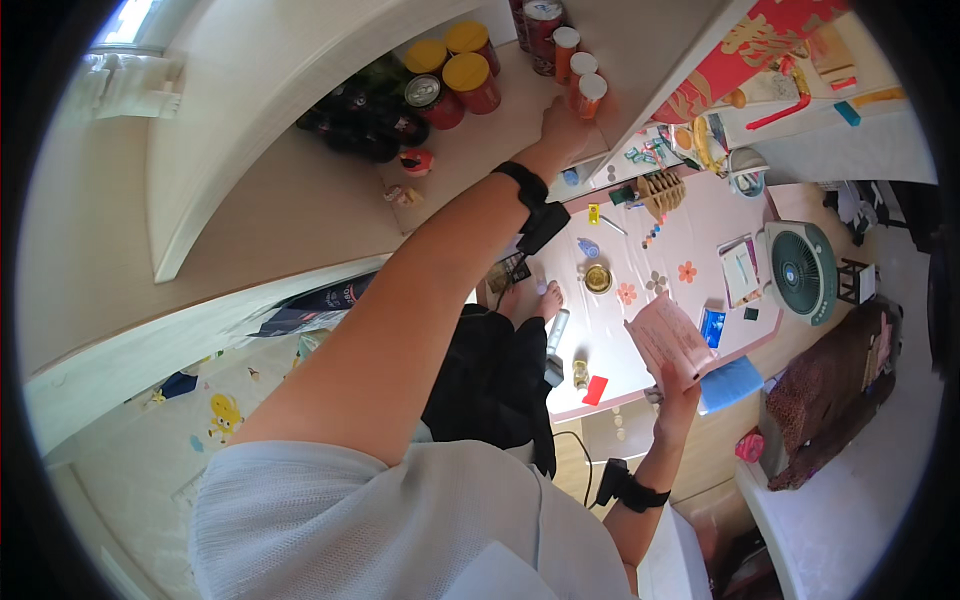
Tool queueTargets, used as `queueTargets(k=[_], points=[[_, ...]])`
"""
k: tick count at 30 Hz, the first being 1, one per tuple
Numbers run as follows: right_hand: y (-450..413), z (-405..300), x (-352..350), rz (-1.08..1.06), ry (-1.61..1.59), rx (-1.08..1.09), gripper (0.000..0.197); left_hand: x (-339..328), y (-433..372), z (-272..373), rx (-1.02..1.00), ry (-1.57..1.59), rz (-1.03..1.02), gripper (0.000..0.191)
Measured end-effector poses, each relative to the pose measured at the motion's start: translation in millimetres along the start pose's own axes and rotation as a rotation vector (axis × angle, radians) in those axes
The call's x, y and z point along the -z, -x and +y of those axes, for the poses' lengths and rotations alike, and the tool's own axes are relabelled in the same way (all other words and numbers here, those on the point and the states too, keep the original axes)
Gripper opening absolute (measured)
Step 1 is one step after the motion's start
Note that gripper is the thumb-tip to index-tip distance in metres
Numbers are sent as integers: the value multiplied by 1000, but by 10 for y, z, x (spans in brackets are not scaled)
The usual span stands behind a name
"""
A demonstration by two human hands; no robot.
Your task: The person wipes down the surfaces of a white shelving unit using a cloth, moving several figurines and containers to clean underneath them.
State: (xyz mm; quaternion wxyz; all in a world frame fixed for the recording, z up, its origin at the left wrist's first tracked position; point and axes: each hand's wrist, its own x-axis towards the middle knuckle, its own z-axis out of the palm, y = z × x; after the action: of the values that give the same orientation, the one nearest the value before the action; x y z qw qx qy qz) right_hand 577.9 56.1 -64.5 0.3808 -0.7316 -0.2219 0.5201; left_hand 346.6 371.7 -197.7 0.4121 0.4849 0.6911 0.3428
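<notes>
Up at the wooden shelf (480, 150), my left hand (566, 129) is against the nearest of three orange tubs with white lids (590, 97). Its fingers are partly hidden, so I cannot tell whether they grip the tub. Lower on the right, my right hand (679, 390) holds a creased pink cloth or soft packet (667, 337) that bears printed writing. Red containers with yellow lids (472, 82), a red can (435, 101) and dark bottles (367, 120) stand deeper on the shelf. Two small figurines (416, 161) are near its front edge.
Below me, bare feet (551, 298) are on a pale pink tabletop (600, 330). On it are a gold-coloured round dish (598, 279), a small glass bottle (580, 373), a blue packet (713, 328) and a brown slatted rack (661, 193). A box fan (799, 271) stands at the right edge.
</notes>
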Motion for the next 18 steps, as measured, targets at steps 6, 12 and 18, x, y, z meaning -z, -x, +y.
queueTargets(k=[6,12,18], points=[[-81,235,118,-5,-35,4,39,17,25,370,-157,-153,4,27],[-50,37,-21,-19,-3,-57,35,-20,-73,219,-143,-217,10,34],[-71,61,-44,18,25,12,32,-58,-137,52,-188,-93,-4,39]])
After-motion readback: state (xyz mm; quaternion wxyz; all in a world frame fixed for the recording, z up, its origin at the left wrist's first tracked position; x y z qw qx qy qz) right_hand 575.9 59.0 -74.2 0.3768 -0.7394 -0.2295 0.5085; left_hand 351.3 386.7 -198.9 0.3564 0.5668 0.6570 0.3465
